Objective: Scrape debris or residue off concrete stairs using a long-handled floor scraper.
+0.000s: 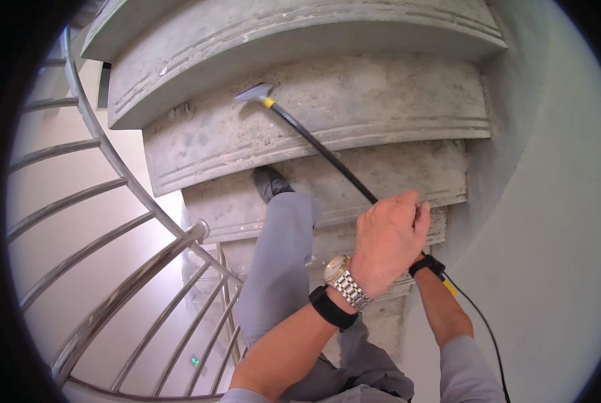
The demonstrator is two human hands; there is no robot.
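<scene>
A long-handled scraper point(325, 151) with a black pole, a yellow collar and a grey head crosses the stairs diagonally. Its head is over the back left part of a dusty concrete tread point(371, 95). My left hand point(388, 237), with a metal watch and a black strap at the wrist, is closed around the pole. Behind it, my right hand point(417, 258) is mostly hidden, so its grip does not show; a black band is on that wrist. A yellow part point(449, 287) shows just beyond the right wrist.
Curved concrete steps point(305, 45) rise ahead, with grit on the treads. A metal railing point(144, 199) bends along the open left side. At right stands a pale wall point(547, 201). My dark shoe point(270, 182) rests on the tread below the scraper head. A black cable point(487, 315) hangs by my right arm.
</scene>
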